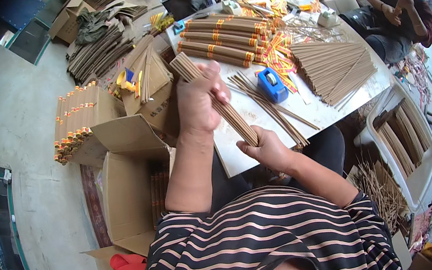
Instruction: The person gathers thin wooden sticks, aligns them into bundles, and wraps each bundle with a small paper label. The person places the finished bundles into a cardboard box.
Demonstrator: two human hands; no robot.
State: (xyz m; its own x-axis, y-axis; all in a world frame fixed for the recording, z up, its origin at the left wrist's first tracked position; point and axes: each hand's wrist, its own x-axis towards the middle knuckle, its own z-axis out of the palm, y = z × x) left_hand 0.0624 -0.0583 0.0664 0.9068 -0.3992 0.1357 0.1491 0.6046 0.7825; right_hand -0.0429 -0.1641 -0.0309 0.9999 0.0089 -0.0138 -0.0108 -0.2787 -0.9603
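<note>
A bundle of brown incense sticks [237, 121] slants across in front of me, above the table's near edge. My left hand [201, 97] is wrapped round its upper part, thumb on top. At the lower end my right hand [269, 150] grips the sticks between thumb and fingers. Just right of the bundle, loose incense sticks [272, 106] lie on the white table [233, 160]. Beside them stands a blue tape dispenser [272, 85]. Farther back, wrapped bundles [224, 37] with red and yellow bands are stacked.
A fanned pile of sticks [334, 70] covers the table's right side, near red-yellow paper labels [278, 55]. On my left are an open cardboard box [133, 193] and banded bundles [75, 115]. A white bin [408, 188] holds sticks at right. Two people sit across the table.
</note>
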